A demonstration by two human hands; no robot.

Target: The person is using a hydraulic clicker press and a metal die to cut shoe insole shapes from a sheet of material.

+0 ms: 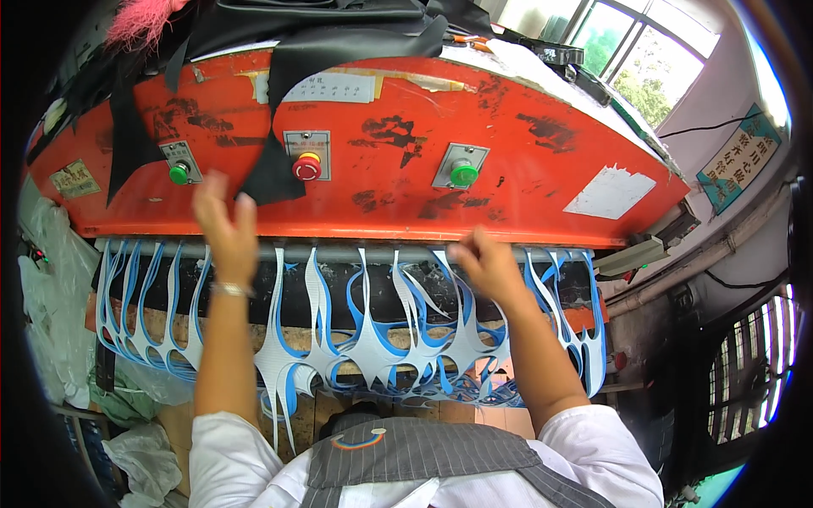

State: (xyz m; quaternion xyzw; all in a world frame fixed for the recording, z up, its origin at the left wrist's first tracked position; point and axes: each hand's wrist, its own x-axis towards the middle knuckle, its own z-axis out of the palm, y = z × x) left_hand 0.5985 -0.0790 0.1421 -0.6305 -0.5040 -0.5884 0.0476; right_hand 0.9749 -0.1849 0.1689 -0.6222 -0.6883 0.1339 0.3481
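Note:
My left hand point(227, 230) is raised in front of the red machine panel point(525, 186), just right of and below the left green push button point(179, 173). Its fingers are apart and blurred at the tips, with nothing seen in them. Lower and to the right, my right hand point(489, 264) is held over the panel's bottom edge, below the right green push button point(463, 173). Its fingers look bent; blur and angle hide how far they close. Between and below my hands hangs a cut-out white and blue sheet point(368, 360), its strips dangling with large gaps.
A red stop button point(306, 167) sits mid-panel. Black sheet material point(339, 46) is draped over the top, a pointed piece hanging beside the stop button. Clear plastic sheeting point(55, 296) is at the left. A pipe point(677, 284) and a barred window point(749, 372) are at the right.

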